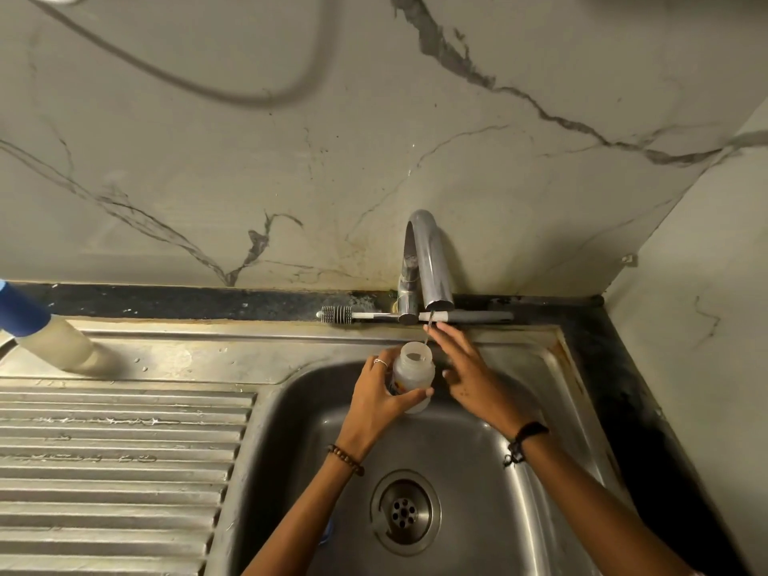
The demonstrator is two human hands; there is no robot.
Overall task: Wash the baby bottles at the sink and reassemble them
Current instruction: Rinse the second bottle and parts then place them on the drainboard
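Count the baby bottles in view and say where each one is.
2. An open bottle held in the left hand under the tap; a blue-capped bottle on the drainboard's far left. Others may be hidden.

No text, brand, number or sign can be read anywhere. The translucent baby bottle, gripped by the left hand, carries a small coloured print on its side, but fingers cover most of it and what shows is too blurred to make out. The blue-capped bottle on the drainboard shows no lettering.
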